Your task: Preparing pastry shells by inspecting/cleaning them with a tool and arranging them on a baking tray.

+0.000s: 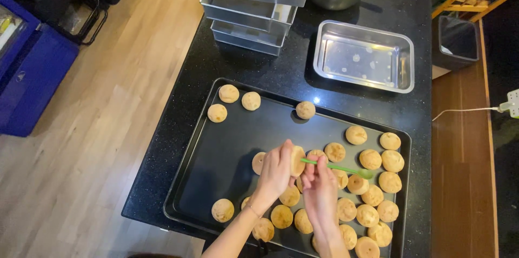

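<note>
Left hand (274,173) grips bun (297,159); right hand (319,188) holds green spoon (340,169)

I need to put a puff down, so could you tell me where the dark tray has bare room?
The dark tray is bare across its left middle, between the three puffs at its top left, the lone puff at its lower left and the left hand. Its right half is crowded.

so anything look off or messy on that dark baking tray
Mostly tidy. One round golden puff sits on the rim of the dark rectangular baking tray, half off it. The empty shallow steel pan behind shows pale smears on its floor. Nothing looks spilled or broken.
</note>
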